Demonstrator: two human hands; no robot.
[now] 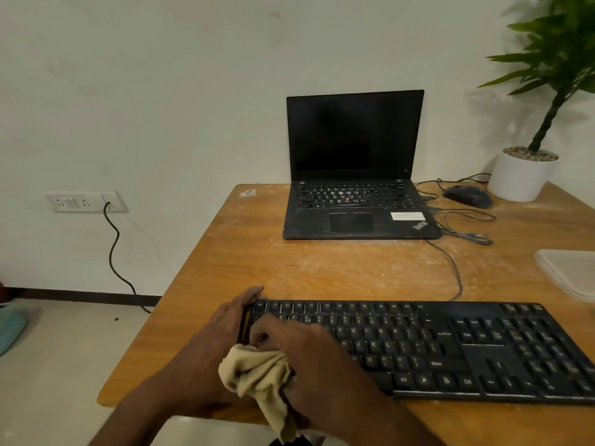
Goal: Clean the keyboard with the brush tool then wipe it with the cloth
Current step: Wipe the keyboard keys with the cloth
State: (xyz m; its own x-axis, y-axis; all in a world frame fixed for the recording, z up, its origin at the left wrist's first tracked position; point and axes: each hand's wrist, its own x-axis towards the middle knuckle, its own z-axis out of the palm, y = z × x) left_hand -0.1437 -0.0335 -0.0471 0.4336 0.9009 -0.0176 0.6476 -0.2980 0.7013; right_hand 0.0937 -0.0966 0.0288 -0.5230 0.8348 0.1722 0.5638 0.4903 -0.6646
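Note:
A black full-size keyboard [450, 349] lies along the near edge of the wooden table [257, 252]. My left hand [225, 320] grips the keyboard's left end, thumb over its far corner. My right hand [299, 352] holds a crumpled beige cloth [260, 378] and presses it on the keys at the keyboard's left side. The cloth's loose end hangs down over the table's front edge. No brush tool is in view.
An open black laptop [357, 194] stands at the back of the table, with a black mouse [468, 195] and loose cables [457, 239] to its right. A potted plant [521, 175] fills the far right corner. Clear plastic lids [570, 272] lie at the right edge.

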